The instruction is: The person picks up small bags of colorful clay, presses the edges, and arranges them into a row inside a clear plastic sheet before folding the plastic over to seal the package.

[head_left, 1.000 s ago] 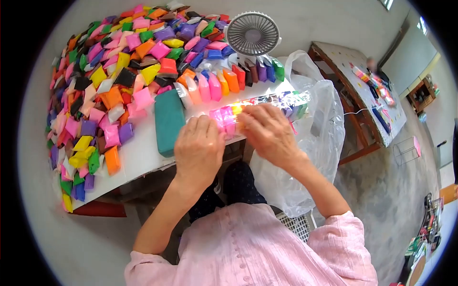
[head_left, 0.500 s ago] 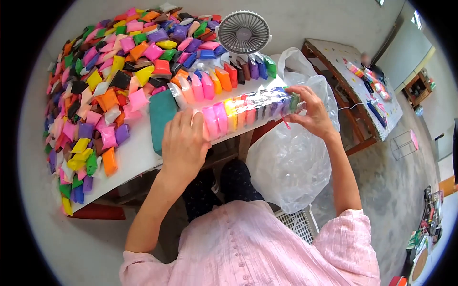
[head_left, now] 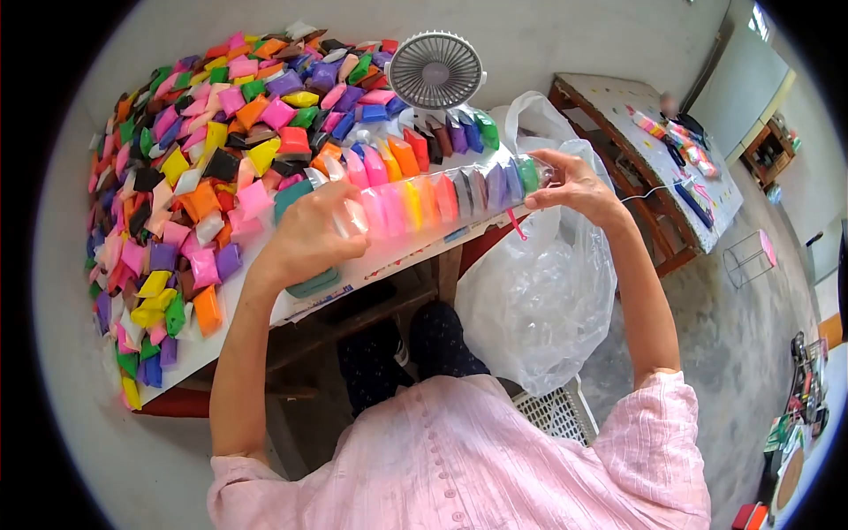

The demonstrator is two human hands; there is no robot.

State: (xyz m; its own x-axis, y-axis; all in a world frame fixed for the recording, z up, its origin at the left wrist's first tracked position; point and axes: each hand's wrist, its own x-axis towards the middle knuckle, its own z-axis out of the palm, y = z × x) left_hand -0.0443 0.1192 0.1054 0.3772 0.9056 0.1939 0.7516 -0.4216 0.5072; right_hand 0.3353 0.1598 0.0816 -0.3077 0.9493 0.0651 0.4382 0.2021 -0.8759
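Observation:
A long clear plastic bag [head_left: 430,205] is held up at the table's front edge. Inside it, coloured packets stand in a row, running from pale pink through yellow, orange, red, dark tones and blue to green. My left hand [head_left: 309,231] grips its left end, fingers bent over the plastic. At the other end my right hand [head_left: 579,190] pinches the bag near the green packet, thumb below and fingers above. A pink zip pull or tag [head_left: 518,227] dangles beside my right thumb. Behind the bag another row of coloured packets [head_left: 404,155] stands on the table.
A big heap of coloured packets [head_left: 190,194] covers the table's left side. Partly behind my left hand lies a teal block [head_left: 315,283]. A grey fan [head_left: 436,71] stands at the back. A large clear plastic bag [head_left: 539,291] hangs at the right, above a white basket [head_left: 565,412].
My left hand has moved left and down a little, to the clear bag's end. The bag has turned, showing its packets with less glare. The view has shifted slightly.

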